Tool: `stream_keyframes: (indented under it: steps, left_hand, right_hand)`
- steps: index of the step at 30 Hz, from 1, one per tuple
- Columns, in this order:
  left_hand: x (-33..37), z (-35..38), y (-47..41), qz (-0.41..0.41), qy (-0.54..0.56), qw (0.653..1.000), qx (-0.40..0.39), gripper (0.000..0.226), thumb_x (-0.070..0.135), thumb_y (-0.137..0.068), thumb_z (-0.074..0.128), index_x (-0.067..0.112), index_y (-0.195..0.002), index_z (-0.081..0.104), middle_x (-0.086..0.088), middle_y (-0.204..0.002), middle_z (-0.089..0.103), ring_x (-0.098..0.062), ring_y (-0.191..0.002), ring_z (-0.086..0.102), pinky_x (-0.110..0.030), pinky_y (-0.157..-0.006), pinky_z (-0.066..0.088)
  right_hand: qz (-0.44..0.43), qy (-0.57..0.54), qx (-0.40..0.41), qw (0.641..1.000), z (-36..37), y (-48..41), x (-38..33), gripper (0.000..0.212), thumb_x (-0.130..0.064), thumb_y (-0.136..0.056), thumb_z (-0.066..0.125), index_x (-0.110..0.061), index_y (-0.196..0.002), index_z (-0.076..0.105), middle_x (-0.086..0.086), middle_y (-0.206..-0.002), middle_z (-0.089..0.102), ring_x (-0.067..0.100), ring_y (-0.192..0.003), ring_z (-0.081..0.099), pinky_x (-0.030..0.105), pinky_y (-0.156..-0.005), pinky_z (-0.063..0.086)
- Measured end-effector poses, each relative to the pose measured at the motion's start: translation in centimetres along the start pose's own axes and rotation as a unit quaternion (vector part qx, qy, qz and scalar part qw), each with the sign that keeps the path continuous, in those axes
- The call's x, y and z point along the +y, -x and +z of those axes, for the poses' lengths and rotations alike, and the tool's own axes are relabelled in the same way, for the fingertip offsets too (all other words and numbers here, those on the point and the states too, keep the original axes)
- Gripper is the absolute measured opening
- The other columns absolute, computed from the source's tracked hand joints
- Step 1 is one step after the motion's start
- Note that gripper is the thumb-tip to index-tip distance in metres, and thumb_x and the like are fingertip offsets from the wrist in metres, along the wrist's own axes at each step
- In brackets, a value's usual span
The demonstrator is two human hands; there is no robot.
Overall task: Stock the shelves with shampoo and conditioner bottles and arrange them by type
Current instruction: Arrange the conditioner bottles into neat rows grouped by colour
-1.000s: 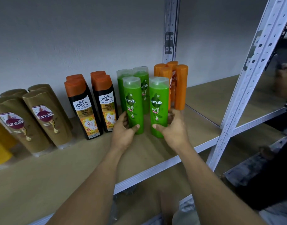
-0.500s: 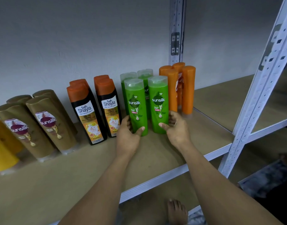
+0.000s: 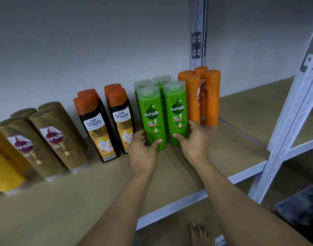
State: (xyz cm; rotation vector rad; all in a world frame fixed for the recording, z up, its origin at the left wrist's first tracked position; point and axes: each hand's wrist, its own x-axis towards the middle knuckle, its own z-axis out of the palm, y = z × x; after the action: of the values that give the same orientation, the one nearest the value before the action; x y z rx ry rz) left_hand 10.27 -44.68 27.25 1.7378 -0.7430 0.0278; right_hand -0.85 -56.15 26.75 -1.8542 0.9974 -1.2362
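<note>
While my forearms reach in over the shelf's (image 3: 102, 197) front edge, my left hand (image 3: 141, 153) wraps the base of the left green bottle (image 3: 153, 118) and my right hand (image 3: 193, 141) clasps the base of the right green bottle (image 3: 177, 112) — low grips, I judge, so they slide upright without tipping. Both stand about midway back, labels facing out for reading. Behind them, two more green bottles (image 3: 161, 80) form a second row — same type kept together. Black bottles (image 3: 99, 125) sit just left, orange bottles (image 3: 212, 96) just right by the shelf's right edge, gold bottles (image 3: 58, 139) farther left: each kind in its own block along the back.
</note>
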Motion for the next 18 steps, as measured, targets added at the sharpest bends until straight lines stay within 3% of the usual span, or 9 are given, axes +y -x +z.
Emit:
stream_keyframes:
  steps: [4, 9, 15, 18]
  left_hand:
    - [0.1, 0.6, -0.1, 0.002, -0.02, 0.999, 0.032, 0.061, 0.029, -0.07, 0.092, 0.012, -0.119, 0.059, 0.002, -0.103, 0.068, -0.012, -0.092, 0.067, -0.027, -0.081, 0.057]
    - [0.5, 1.1, -0.2, 0.005, -0.047, 0.997, 0.058, 0.054, 0.029, -0.068, 0.093, 0.016, -0.107, 0.058, 0.008, -0.091, 0.064, -0.01, -0.084, 0.067, -0.024, -0.073, 0.055]
    - [0.5, 1.4, -0.4, 0.004, -0.057, 0.996, 0.069, 0.053, 0.029, -0.069, 0.092, 0.015, -0.108, 0.059, 0.011, -0.089, 0.063, -0.01, -0.083, 0.066, -0.026, -0.075, 0.056]
    - [0.5, 1.4, -0.3, 0.009, -0.055, 0.996, 0.072, 0.052, 0.027, -0.07, 0.092, 0.014, -0.109, 0.06, 0.011, -0.088, 0.061, -0.009, -0.084, 0.065, -0.024, -0.075, 0.054]
  right_hand:
    - [-0.001, -0.039, -0.025, 0.999, 0.4, -0.6, 0.5, 0.056, -0.02, -0.079, 0.086, -0.027, -0.129, 0.063, -0.004, -0.119, 0.072, 0.015, -0.106, 0.068, 0.042, -0.094, 0.057]
    - [0.001, -0.069, -0.062, 0.996, 0.6, -1.3, 1.1, 0.057, -0.011, -0.087, 0.077, -0.026, -0.138, 0.06, -0.004, -0.126, 0.07, 0.012, -0.115, 0.065, 0.036, -0.102, 0.053]
    - [-0.007, -0.071, -0.067, 0.995, 1.1, -1.6, 1.2, 0.059, -0.007, -0.088, 0.074, -0.027, -0.141, 0.057, -0.003, -0.129, 0.068, 0.014, -0.118, 0.063, 0.035, -0.104, 0.051]
    - [-0.018, -0.052, -0.059, 0.997, 1.3, -1.6, 1.2, 0.06, -0.008, -0.089, 0.074, -0.027, -0.143, 0.056, 0.0, -0.13, 0.067, 0.016, -0.12, 0.062, 0.028, -0.102, 0.048]
